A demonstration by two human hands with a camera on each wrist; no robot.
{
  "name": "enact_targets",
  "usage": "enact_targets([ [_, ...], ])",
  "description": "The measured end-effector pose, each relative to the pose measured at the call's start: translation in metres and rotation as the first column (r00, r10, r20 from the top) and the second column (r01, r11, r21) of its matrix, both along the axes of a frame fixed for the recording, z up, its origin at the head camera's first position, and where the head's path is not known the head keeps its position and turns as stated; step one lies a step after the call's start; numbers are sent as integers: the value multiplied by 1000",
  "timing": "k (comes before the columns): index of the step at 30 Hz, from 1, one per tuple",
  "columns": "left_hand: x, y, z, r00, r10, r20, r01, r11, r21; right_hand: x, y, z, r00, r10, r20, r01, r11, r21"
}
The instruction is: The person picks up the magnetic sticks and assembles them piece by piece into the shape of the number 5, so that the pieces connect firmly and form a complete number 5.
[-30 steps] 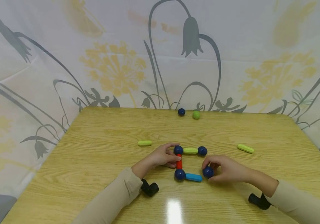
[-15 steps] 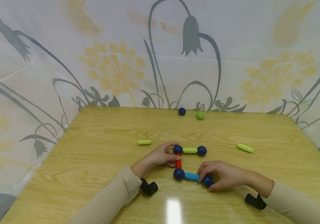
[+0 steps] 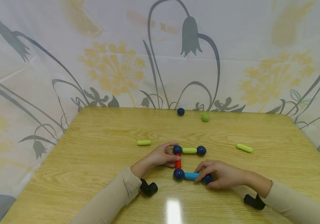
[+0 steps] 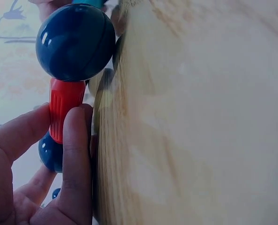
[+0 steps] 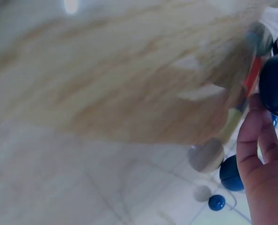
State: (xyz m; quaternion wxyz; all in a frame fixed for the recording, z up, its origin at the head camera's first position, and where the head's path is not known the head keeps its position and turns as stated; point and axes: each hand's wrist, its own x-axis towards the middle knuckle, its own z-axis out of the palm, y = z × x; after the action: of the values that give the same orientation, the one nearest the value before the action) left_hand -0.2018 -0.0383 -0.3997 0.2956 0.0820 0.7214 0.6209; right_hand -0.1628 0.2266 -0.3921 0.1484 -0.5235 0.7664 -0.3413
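A joined frame of dark blue balls and coloured rods lies mid-table. My left hand point(image 3: 164, 155) pinches its red rod point(image 4: 66, 105) between thumb and finger, another finger reaching the far-left ball point(image 3: 177, 149). From that ball a yellow-green rod point(image 3: 189, 150) runs right to another blue ball point(image 3: 201, 151). The red rod's near end meets the near-left ball point(image 4: 76, 42), from which a light blue rod point(image 3: 191, 176) extends right. My right hand point(image 3: 224, 175) grips a blue ball point(image 5: 275, 86) at that rod's right end, its fingers partly covering ball and rod.
Loose yellow-green rods lie to the left point(image 3: 144, 142) and right point(image 3: 244, 147) of the frame. Near the back edge are a blue ball point(image 3: 180, 111) and a green ball point(image 3: 205, 117). A patterned cloth point(image 3: 160, 56) hangs behind the table. Black wrist-worn pieces point(image 3: 149, 188) sit by both sleeves.
My right hand has brought its blue ball to the light blue rod's right end, and its fingers now reach over the rod. The green ball has rolled right. My left hand keeps its hold.
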Motion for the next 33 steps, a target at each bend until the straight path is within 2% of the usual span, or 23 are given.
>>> enact_targets([
  [9,2,1,3,1000,15,-1,-15,1000,-16,-1,3,0,1000,8,22,-6,999,-48],
  [15,2,1,4,1000,17,3,-17,1000,-16,0,7,-1,999,-40,0,40,998,-49],
  [20,1,0,4,1000,17,-3,-17,1000,-23,-1,13,0,997,-72,19,73,994,-77],
  [24,0,0,4,1000,23,-5,-23,999,-31,-3,23,1,991,-134,-18,131,986,-107],
  [28,-1,-1,4,999,31,-9,-31,999,-37,-5,34,1,965,-248,-82,240,966,-101],
  [33,-2,-1,4,999,37,-5,-37,998,-41,-8,49,1,900,-400,-172,386,916,-111],
])
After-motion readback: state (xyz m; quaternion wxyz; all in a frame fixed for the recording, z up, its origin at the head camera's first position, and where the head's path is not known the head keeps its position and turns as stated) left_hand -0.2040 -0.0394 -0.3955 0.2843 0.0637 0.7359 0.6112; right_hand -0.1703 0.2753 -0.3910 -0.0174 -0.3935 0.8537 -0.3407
